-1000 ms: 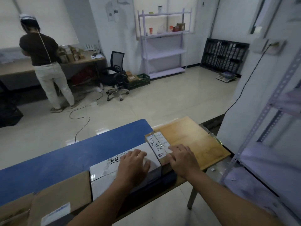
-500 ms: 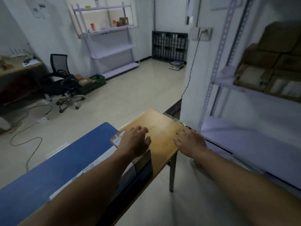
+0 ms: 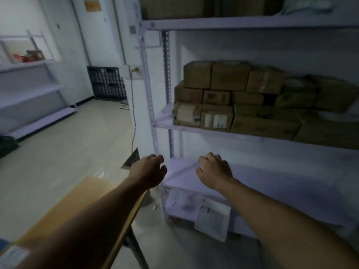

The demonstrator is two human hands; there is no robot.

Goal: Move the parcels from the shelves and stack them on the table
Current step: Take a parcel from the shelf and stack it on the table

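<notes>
Several brown cardboard parcels [image 3: 240, 105] are stacked in rows on the middle board of a pale metal shelf unit [image 3: 149, 98] ahead on the right. More parcels [image 3: 174, 7] fill the top board. My left hand [image 3: 149, 171] hovers in front of the unit's left post, fingers loosely curled and holding nothing. My right hand [image 3: 213, 170] reaches over the bare lower board [image 3: 272, 181], fingers apart and empty. Both hands are well below the parcels. The wooden table [image 3: 77, 206] lies under my left forearm at the lower left.
A white paper sheet [image 3: 212, 220] leans at the foot of the shelf unit. A cable [image 3: 134, 117] hangs from a wall socket beside the post. A second pale shelf unit [image 3: 29, 90] and a black crate [image 3: 106, 84] stand across the open floor at left.
My view has swung right from the table to the shelf unit. Both hands left the parcels on the table and moved toward the lower shelf, empty.
</notes>
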